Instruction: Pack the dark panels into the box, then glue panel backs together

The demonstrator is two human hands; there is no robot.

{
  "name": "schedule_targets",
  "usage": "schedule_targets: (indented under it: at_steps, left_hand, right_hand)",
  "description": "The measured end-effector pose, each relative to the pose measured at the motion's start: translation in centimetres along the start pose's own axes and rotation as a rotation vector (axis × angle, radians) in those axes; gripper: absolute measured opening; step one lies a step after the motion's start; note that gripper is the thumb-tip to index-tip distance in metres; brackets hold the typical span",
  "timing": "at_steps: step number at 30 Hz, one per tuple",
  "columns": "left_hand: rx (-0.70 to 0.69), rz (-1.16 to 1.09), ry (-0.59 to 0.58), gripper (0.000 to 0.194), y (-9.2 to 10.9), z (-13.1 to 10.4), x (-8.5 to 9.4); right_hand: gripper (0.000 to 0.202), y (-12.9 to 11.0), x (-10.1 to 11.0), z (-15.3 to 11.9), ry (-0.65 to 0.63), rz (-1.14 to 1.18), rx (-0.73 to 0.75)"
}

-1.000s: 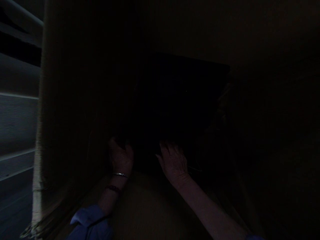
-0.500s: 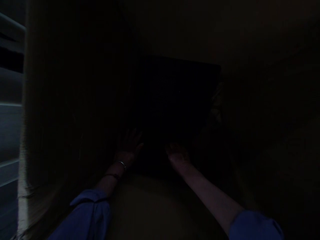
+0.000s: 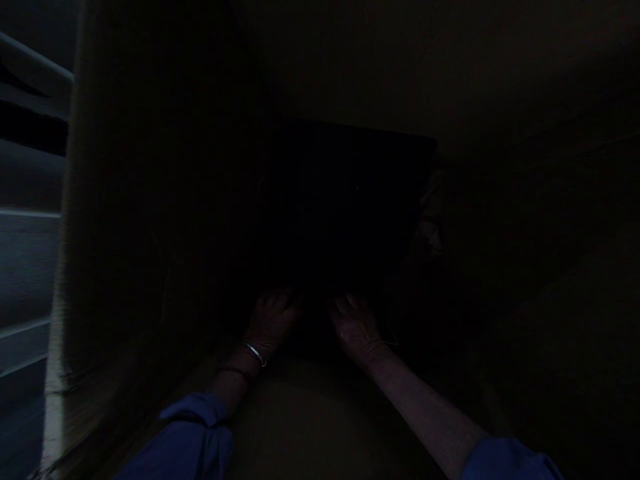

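Deep inside a big box, in near darkness, lies a large black rectangular object [image 3: 345,193] with straight edges; its kind does not show. My left hand [image 3: 273,320], with a bangle and a dark band at the wrist, is at its near left part, fingers bent and bunched. To the right, my right hand [image 3: 353,325] is curled against the same near part of the black object, knuckles up. Fingertips of both hands fade into the dark, so exactly how they grip is hidden.
Brown box walls rise around my arms; the left wall's pale edge [image 3: 59,333] catches light. Beyond it, light horizontal bars [image 3: 30,213] show outside. A crumpled pale scrap [image 3: 431,233] lies right of the black object.
My left hand's fingers were spread flat and are now curled, and that hand has come a little nearer and to the right. My right hand has shifted only slightly.
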State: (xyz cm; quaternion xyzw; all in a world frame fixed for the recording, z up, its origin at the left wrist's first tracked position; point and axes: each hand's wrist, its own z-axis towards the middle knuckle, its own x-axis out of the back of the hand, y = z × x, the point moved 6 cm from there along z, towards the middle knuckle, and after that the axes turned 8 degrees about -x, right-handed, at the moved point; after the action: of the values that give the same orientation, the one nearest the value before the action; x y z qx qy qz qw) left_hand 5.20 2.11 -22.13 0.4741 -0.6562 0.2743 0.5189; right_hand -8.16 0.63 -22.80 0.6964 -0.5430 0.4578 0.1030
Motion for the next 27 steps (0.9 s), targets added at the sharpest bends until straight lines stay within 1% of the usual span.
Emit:
schedule_targets:
  at_steps: [3,7,10,12,14,18,23,27]
  left_hand:
    - [0.038,-0.036,-0.110,0.032,-0.7,-0.1,0.2]
    - [0.108,-0.081,-0.220,0.039,-1.7,0.0,1.2]
    - [0.108,-0.102,-0.236,0.041,-1.7,-0.1,1.8]
    - [0.079,-0.103,-0.230,0.041,-1.4,-0.2,1.9]
    - [0.048,-0.094,-0.246,0.043,-1.1,-0.2,1.7]
    - [0.026,-0.080,-0.308,0.042,-0.9,0.4,0.9]
    - [0.102,-0.013,-0.335,0.042,-1.4,1.0,0.2]
    - [0.137,-0.015,-0.361,0.041,-1.7,0.7,-0.7]
  right_hand:
    - [0.033,-0.8,0.7,0.1,0.039,0.010,0.010]
    - [0.031,-1.3,1.3,-0.2,0.019,0.017,0.011]
    - [0.031,-1.3,1.4,-0.6,0.018,0.035,0.021]
    - [0.032,-1.1,1.4,-1.0,0.036,0.042,0.023]
    - [0.035,-0.9,1.0,-1.3,0.032,0.035,0.006]
    - [0.034,-0.6,0.6,-1.1,-0.033,0.001,-0.067]
    - [0.030,-0.7,1.4,0.3,-0.083,-0.031,-0.162]
    - [0.030,-1.0,1.0,1.3,-0.176,-0.030,-0.188]
